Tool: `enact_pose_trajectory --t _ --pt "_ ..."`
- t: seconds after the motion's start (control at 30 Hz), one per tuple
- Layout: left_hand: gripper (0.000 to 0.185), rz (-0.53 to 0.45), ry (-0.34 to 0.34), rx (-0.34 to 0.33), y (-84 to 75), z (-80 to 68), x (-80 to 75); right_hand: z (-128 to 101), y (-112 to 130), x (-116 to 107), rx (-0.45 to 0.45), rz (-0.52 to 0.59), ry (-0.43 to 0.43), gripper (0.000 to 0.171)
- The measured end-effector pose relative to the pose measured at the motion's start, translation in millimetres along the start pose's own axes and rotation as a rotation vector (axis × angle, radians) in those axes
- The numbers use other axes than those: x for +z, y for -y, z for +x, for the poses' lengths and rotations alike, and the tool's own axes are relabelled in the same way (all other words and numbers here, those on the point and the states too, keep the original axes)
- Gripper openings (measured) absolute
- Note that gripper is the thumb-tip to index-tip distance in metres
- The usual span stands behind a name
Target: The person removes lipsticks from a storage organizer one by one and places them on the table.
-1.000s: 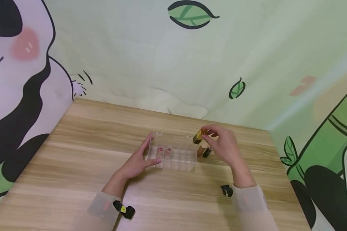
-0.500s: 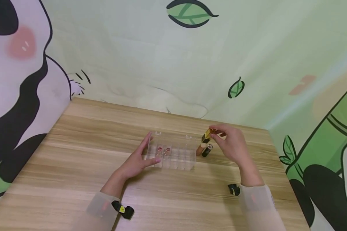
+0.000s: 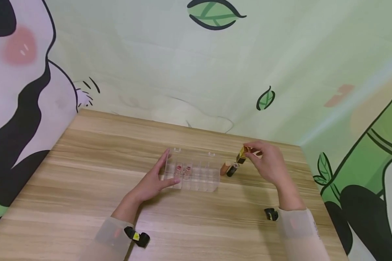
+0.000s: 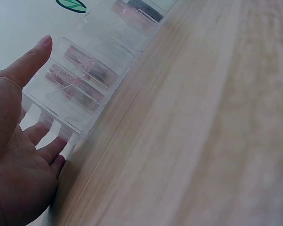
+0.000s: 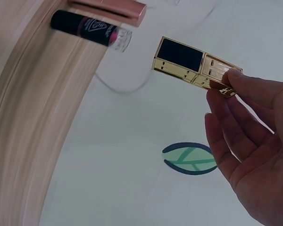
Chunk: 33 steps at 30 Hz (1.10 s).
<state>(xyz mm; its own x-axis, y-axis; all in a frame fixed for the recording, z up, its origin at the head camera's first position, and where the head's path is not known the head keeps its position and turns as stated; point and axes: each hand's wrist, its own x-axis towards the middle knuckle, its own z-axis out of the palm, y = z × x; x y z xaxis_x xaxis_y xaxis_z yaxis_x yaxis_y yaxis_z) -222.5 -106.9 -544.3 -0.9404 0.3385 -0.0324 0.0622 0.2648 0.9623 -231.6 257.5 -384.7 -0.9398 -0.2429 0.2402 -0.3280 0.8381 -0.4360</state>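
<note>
My left hand [image 3: 151,183] grips the left end of a clear plastic organizer [image 3: 202,177], thumb over its near side and fingers at the far side. Two clear-capped lipsticks [image 4: 87,70] stand in compartments near that end. Between thumb and fingertips, my right hand [image 3: 269,161] pinches a gold and black lipstick [image 5: 193,63] by its gold end, above the table. Below and left of it, a black lipstick with a clear cap [image 3: 233,169] stands on the table beside a rose-brown lipstick tube [image 3: 225,168], close to the organizer's right end.
The wooden table [image 3: 183,224] meets a printed cloth backdrop [image 3: 143,65] at its far edge. Black wrist cameras [image 3: 138,237] sit at both cuffs.
My right hand has moved right with the gold and black lipstick, away from the organizer and past the two standing lipsticks. My left hand keeps its place on the organizer.
</note>
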Motion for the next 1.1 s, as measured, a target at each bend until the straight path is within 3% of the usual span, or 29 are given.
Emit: enact_pose_trajectory --t 0.43,1.1 --pt "0.114 0.007 0.0 -0.04 -0.8 -3.4 0.6 -12 -22 1 0.087 -0.014 0.062 0.031" --pt "0.117 0.022 0.003 -0.01 -1.7 1.5 1.6 -19 -43 9 0.141 -0.001 0.093 0.033"
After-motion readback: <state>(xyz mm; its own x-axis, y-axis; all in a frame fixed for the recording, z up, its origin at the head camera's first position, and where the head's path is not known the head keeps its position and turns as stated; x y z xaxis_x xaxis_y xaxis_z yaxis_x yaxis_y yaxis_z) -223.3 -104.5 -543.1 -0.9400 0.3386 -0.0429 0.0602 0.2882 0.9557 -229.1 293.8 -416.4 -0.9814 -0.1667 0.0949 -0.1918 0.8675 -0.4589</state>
